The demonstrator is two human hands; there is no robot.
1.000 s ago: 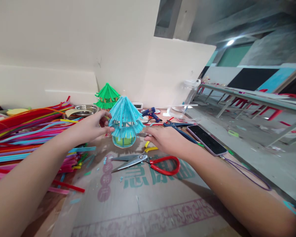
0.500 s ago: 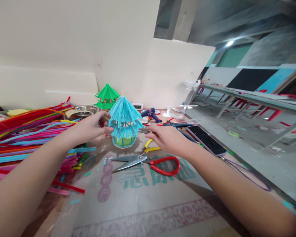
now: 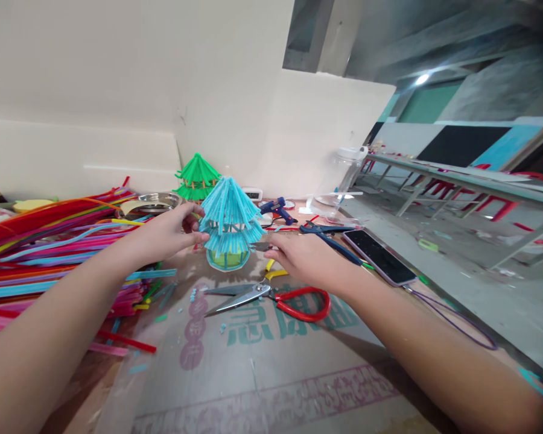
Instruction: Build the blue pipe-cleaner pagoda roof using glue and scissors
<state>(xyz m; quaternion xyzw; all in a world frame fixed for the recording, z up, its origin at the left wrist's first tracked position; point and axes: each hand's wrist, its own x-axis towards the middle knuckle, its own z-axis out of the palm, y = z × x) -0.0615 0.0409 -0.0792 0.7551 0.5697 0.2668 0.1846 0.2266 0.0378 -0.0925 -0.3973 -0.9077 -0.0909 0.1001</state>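
Observation:
A small two-tiered pavilion model (image 3: 231,208), its roofs made of light-blue pipe cleaners, stands upright on the work surface. My left hand (image 3: 181,232) grips its left side, thumb and curled fingers at the lower roof's edge. On the opposite side, my right hand (image 3: 305,256) is closed on a grey metal tool with a flat, pointed tip (image 3: 260,246); the tool's rest is hidden in the fingers. That tip is close to the lower roof, and I cannot tell if it touches. In front lie open scissors (image 3: 253,296) with one red and one yellow handle.
Bundles of coloured pipe cleaners (image 3: 72,241) fill the left side. Behind stand a green pavilion model (image 3: 197,175), a metal bowl (image 3: 151,204) and a blue glue gun (image 3: 278,210). Pliers (image 3: 332,236), a phone (image 3: 380,256) and a clear bottle (image 3: 341,175) are at the right.
My right hand has shifted slightly, and the grey tool's tip now shows more clearly beside the blue roof. My left hand and the pavilion model look nearly unmoved.

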